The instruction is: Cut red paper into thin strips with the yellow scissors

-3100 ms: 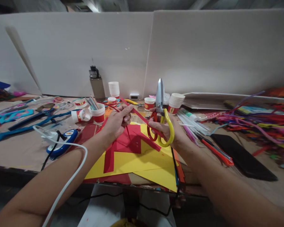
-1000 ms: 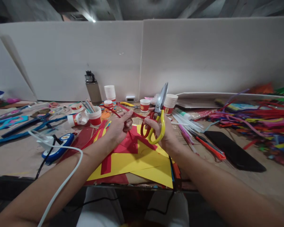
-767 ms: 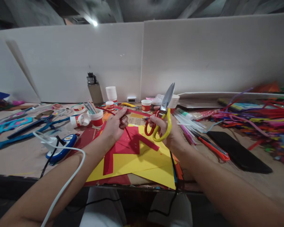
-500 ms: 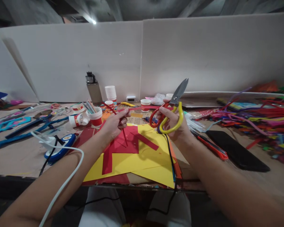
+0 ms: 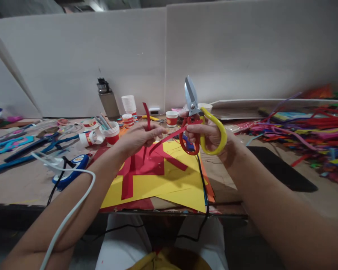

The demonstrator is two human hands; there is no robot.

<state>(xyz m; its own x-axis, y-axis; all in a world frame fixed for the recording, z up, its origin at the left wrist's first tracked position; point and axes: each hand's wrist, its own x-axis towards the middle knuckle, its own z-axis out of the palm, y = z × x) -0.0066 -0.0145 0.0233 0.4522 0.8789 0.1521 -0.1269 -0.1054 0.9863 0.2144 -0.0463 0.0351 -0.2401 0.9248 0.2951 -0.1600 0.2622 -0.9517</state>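
My left hand (image 5: 136, 138) is closed on a thin red paper strip (image 5: 147, 112), whose ends stick out above and below the fingers. My right hand (image 5: 214, 135) grips scissors (image 5: 192, 98) with one red and one yellow handle, blades pointing up. Between that hand's thumb and fingers runs a second narrow red paper strip (image 5: 168, 138), its free end hanging toward my left hand. Below the hands, a red paper sheet (image 5: 154, 167) and cut red strips (image 5: 127, 187) lie on yellow paper sheets (image 5: 169, 189).
Pencils stand in a red-and-white paper cup (image 5: 112, 135) at left. Behind are stacked paper cups (image 5: 128, 103), a bottle (image 5: 109, 103) and a white panel (image 5: 219, 52). A blue-and-white device (image 5: 73, 172) sits left; a black phone (image 5: 281, 168) and colourful strips (image 5: 304, 140) lie right.
My right hand has brought the scissors left, blades now more upright, and now pinches a red strip too. My left hand stays closed on its strip, now more upright. The view has tilted down.
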